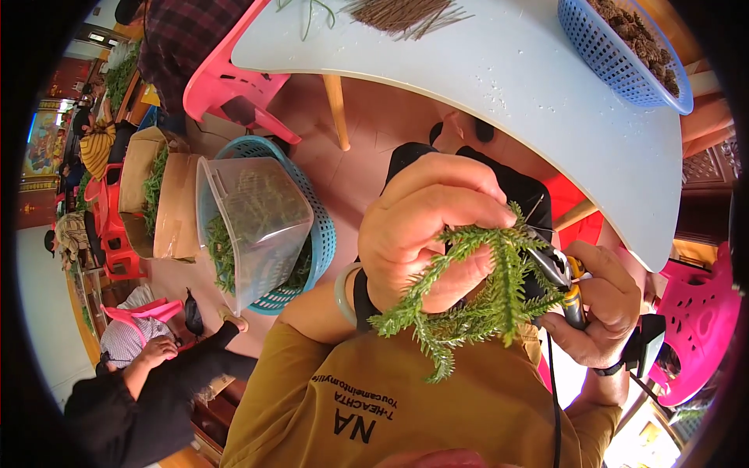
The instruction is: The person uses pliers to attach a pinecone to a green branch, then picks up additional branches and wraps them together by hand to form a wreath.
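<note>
My left hand (425,226), with a pale bangle at its wrist, is closed round an artificial pine sprig (503,288). Several green needled branches of it fan out below and to the right of my fingers. My right hand (601,300) grips pliers (574,300) with yellow and dark handles. The metal jaws of the pliers sit at the right side of the sprig, where thin wire ends stick out past my left fingertips. Whether the jaws bite on a wire cannot be made out, as needles partly cover them.
Ahead stands a pale table (499,86) with a bundle of thin brown stems (402,14) and a blue basket of pine cones (624,54). To the left are a clear plastic bin (257,226) on a teal basket (324,242), a cardboard box (175,210) and a pink chair (226,86). Other people sit nearby.
</note>
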Demonstrator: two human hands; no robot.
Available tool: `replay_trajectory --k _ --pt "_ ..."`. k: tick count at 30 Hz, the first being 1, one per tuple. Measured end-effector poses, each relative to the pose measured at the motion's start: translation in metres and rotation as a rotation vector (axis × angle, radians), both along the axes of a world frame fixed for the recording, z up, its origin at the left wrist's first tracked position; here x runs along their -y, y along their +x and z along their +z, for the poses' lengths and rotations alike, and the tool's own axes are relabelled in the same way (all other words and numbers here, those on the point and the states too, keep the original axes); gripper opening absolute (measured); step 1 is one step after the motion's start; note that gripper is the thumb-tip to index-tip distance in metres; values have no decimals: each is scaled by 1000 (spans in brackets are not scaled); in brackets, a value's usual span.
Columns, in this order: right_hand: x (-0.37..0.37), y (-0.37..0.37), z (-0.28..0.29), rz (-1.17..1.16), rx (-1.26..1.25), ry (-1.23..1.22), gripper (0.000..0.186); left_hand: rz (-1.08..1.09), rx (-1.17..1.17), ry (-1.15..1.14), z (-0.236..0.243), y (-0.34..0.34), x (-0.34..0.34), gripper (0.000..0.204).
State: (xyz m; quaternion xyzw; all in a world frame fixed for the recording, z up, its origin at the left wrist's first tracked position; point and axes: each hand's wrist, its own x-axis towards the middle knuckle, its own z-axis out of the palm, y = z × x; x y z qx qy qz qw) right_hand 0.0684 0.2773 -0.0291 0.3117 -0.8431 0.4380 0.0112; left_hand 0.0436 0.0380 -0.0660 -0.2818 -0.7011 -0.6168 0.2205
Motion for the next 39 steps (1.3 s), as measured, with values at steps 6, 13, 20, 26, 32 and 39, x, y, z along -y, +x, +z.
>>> replay_trajectory --k 6,13,20,26,32,39 --pt "2 -5 -2 7 21 2 31 12 -2 -12 -1 0 1 24" --pt "0 -4 -8 16 31 -34 31 67 -42 -44 -2 -1 0 24" --pt "1 -5 -9 15 28 -52 30 19 -13 -42 0 -1 1 24" --pt "0 -5 -8 27 -8 -10 29 -14 6 -13 0 0 -1 23" --pt "0 -4 -8 20 -23 -18 30 -28 50 18 0 2 -3 22" --pt "-1 -1 -9 21 -1 -45 30 -7 98 -13 3 4 -4 21"
